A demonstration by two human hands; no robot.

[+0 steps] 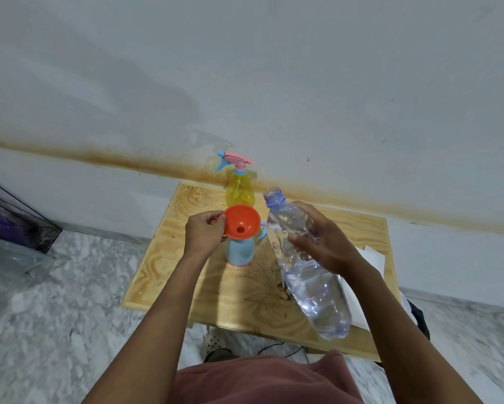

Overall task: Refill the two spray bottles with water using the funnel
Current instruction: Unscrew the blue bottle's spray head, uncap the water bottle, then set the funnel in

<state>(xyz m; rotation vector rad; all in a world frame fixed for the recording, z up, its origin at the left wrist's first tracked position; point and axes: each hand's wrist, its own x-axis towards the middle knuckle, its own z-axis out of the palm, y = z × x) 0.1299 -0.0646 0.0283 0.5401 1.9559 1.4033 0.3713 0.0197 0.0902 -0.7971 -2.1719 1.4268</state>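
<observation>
Orange plastic funnel (241,221) sits atop the pale blue spray bottle (239,253) on the plywood desk (163,275). Your left hand (202,234) pinches its rim between thumb and fingers (214,220). Your right hand (318,246) curls around the clear, uncapped water bottle (315,287), its mouth raised beside the funnel. Pouring looks next, and it calls for a slow tip. The yellow spray bottle (240,191) waits by the stained wall (361,112), above a grey marble floor (55,316).

text: none could be read | labels, brands: none was legible on the water bottle (309,275), the yellow spray bottle (240,189), the blue spray bottle (240,252) or the funnel (242,221) | numbers, signs: none was legible on the table (169,275) or the wall (274,68)
</observation>
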